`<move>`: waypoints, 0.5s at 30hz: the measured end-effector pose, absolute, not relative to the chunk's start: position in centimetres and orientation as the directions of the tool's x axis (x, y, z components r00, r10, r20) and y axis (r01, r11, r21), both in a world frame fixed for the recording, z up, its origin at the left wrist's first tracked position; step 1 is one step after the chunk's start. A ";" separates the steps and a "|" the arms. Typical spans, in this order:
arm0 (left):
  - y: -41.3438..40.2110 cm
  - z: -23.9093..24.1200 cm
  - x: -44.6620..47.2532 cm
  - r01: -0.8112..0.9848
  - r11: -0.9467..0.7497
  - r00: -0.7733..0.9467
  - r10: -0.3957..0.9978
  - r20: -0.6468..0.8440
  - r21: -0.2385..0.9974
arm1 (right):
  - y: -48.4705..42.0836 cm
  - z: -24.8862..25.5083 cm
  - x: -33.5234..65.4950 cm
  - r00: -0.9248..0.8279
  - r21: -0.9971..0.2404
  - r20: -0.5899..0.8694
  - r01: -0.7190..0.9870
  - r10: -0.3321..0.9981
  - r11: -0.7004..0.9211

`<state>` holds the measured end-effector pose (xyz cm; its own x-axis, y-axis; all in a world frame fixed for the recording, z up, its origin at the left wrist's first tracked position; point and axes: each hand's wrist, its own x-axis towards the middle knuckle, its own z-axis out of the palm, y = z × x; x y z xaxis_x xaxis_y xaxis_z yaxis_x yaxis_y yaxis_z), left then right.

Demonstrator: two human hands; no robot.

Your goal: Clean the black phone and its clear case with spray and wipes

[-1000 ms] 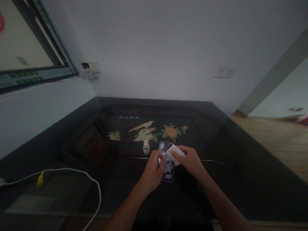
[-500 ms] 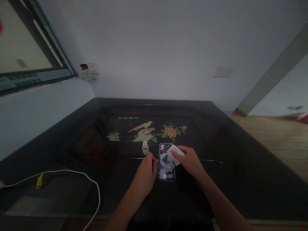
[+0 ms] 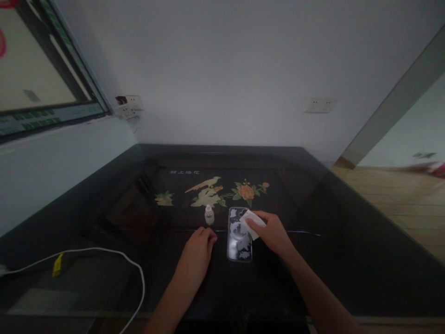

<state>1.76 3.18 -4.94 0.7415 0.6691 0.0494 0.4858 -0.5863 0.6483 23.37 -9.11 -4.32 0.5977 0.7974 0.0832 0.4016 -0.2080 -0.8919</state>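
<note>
Left hand (image 3: 199, 245): has drawn away from the phone case (image 3: 238, 239) since a second ago, when it was over the case's left edge; now it is over the counter (image 3: 347, 260), well to the left of it.
Left fingers: curled, the tips close to the thumb; whether something small is pinched there, I cannot tell.
Right hand (image 3: 273, 230): closed in a pinch on a folded white tissue (image 3: 253, 224), thumb on top, much as it was a second ago.
Tissue: overlaps the upper right edge of the phone case in view; how firmly it presses, I cannot tell.
Phone case: lies flat on the dark, glossy counter between the two hands, clear-rimmed, with whitish flower-like shapes and a glare patch near its lower end.
Bottle (image 3: 209, 216): small, clear, white-capped, upright just beyond the left fingertips and left of the phone case's far end.
Counter inlay: a pale bird (image 3: 206, 183) and an orange flower (image 3: 245, 192) beyond the bottle and case.
White cable (image 3: 100, 249): loops across the left side, a yellow tag (image 3: 57, 265) hanging on it.
</note>
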 end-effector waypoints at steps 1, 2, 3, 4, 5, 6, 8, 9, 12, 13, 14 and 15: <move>3.3 -4.9 1.6 0.517 -0.585 0.731 0.681 0.034 0.625 | -9.1 -4.3 23.4 0.599 -0.892 0.083 0.400 0.796 -0.208; 3.5 -4.9 1.3 0.546 -0.581 0.717 0.696 0.021 0.603 | -9.1 -4.3 23.3 0.600 -0.892 0.084 0.401 0.795 -0.209; 3.6 -4.9 1.0 0.571 -0.575 0.703 0.711 0.013 0.586 | -9.1 -4.3 23.3 0.601 -0.891 0.083 0.402 0.795 -0.210; 3.8 -4.9 0.7 0.585 -0.571 0.693 0.721 0.011 0.576 | -9.2 -4.2 23.3 0.601 -0.890 0.085 0.404 0.794 -0.211; 3.9 -5.0 0.3 0.589 -0.569 0.688 0.726 0.013 0.574 | -9.2 -4.2 23.3 0.602 -0.889 0.088 0.407 0.794 -0.210; 3.9 -4.9 -0.1 0.581 -0.570 0.694 0.720 0.013 0.580 | -9.2 -4.2 23.3 0.602 -0.887 0.091 0.411 0.793 -0.209; 3.8 -4.6 -0.7 0.532 -0.572 0.732 0.681 0.000 0.625 | -9.2 -4.3 23.3 0.601 -0.883 0.098 0.420 0.793 -0.209; 3.6 -4.2 -0.9 0.502 -0.560 0.753 0.658 -0.014 0.659 | -9.2 -4.3 23.4 0.600 -0.882 0.100 0.423 0.794 -0.208; 2.9 -2.9 -1.2 0.465 -0.467 0.798 0.589 -0.127 0.753 | -9.1 -4.4 23.4 0.593 -0.881 0.104 0.428 0.798 -0.203; 2.7 -2.5 -1.1 0.473 -0.433 0.814 0.547 -0.193 0.767 | -9.1 -4.4 23.4 0.590 -0.882 0.105 0.428 0.800 -0.199; 2.5 -2.2 -1.0 0.482 -0.412 0.832 0.493 -0.256 0.773 | -9.0 -4.5 23.5 0.588 -0.883 0.108 0.427 0.801 -0.195; 2.4 -2.0 -0.9 0.486 -0.405 0.849 0.430 -0.308 0.775 | -9.0 -4.6 23.5 0.587 -0.884 0.110 0.427 0.802 -0.191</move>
